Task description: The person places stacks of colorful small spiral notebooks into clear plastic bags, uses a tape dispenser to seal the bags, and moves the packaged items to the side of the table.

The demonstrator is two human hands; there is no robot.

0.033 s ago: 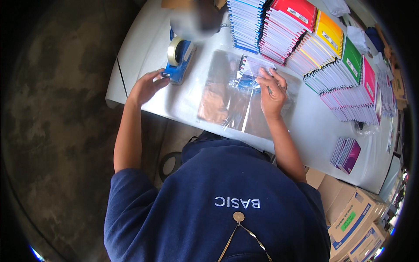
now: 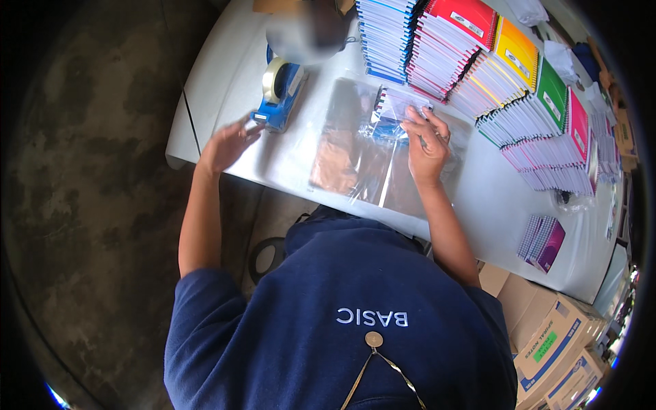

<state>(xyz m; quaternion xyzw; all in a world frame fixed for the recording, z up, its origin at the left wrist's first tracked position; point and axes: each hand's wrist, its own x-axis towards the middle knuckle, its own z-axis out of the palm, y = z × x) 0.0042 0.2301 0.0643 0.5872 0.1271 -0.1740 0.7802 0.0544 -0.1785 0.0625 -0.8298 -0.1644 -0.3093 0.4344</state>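
My left hand (image 2: pixel 230 145) is beside the cutter end of a blue tape dispenser (image 2: pixel 281 102) with a roll of clear tape (image 2: pixel 275 80). Its fingers are drawn together and slightly blurred; whether a strip of tape is between them cannot be made out. My right hand (image 2: pixel 427 140) lies over a small stack of spiral notebooks (image 2: pixel 391 102) that is covered by clear plastic. Its fingers are bent and apart, with the tips touching the plastic. Clear plastic bags (image 2: pixel 383 171) lie flat on the table beneath, near its front edge.
Rows of spiral notebooks (image 2: pixel 471 89) with blue, red, yellow, green and pink covers line the table's far right side. A small purple notebook stack (image 2: pixel 541 242) sits near the right edge. Cardboard boxes (image 2: pixel 547 335) stand below the table. A blurred object (image 2: pixel 305 34) is beyond the dispenser.
My left hand has pulled slightly away from the dispenser's cutter end, toward me and to the left. My right hand, the plastic and the notebooks have not visibly moved.
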